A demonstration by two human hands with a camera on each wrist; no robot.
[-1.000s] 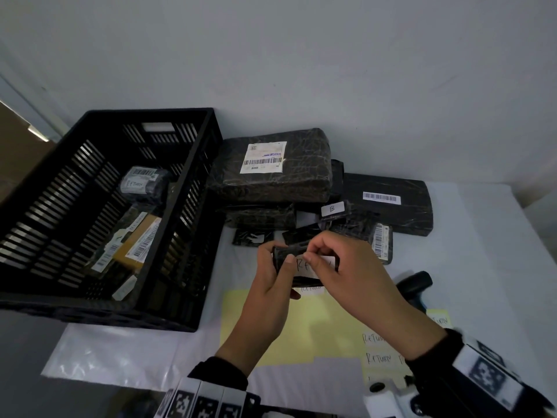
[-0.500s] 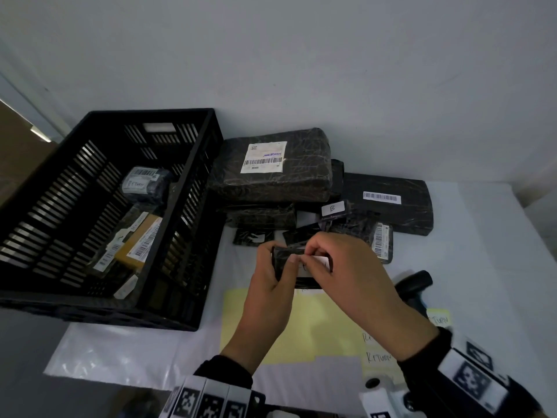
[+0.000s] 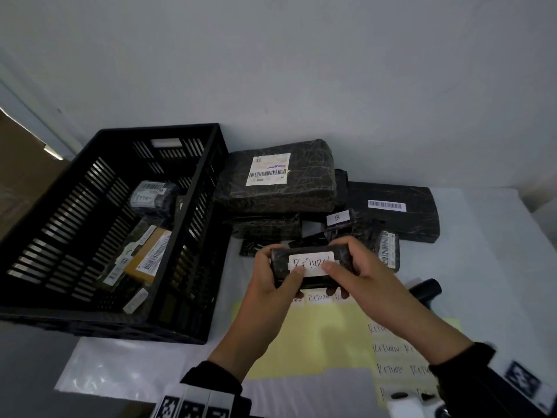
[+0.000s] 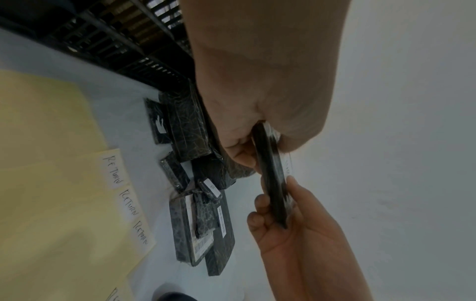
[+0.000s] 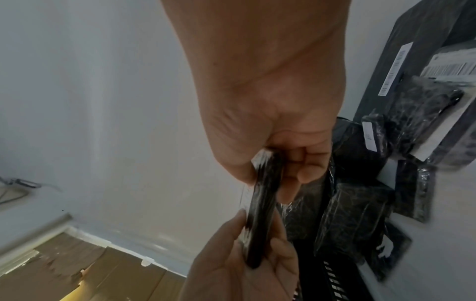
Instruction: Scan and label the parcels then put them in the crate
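Since 0.5 s ago: small parcel point(image 3: 310, 267) turned face-up toward the head view, RETURN label point(image 3: 312, 263) now fully readable where fingers covered it then.

Left of the parcel: black crate point(image 3: 54, 236) on the table point(image 3: 497, 267), already holding several labelled parcels, 1 of them marked RETURN. Just right of the crate, against the wall: pile of wrapped parcels point(image 3: 280, 179) not yet done.

Step in hand, by judgement: labelling, at the smoothing-down stage. Left hand point(image 3: 271, 285) curled round the parcel's left end, thumb on the label's left edge. Right hand point(image 3: 358, 273) curled round the right end, thumb pressing the label's right part. Parcel held clear of the table, in front of the pile and above the yellow label sheet point(image 3: 316, 336). Seen edge-on from both wrist views, pinched between thumbs and fingers.

Right of the parcel: dark scanner handle point(image 3: 425, 289) lying on the table.

Next, likely: 1 last press along the label, release by the right grip, then a carry leftward over the crate's near wall and a drop onto the parcels inside.
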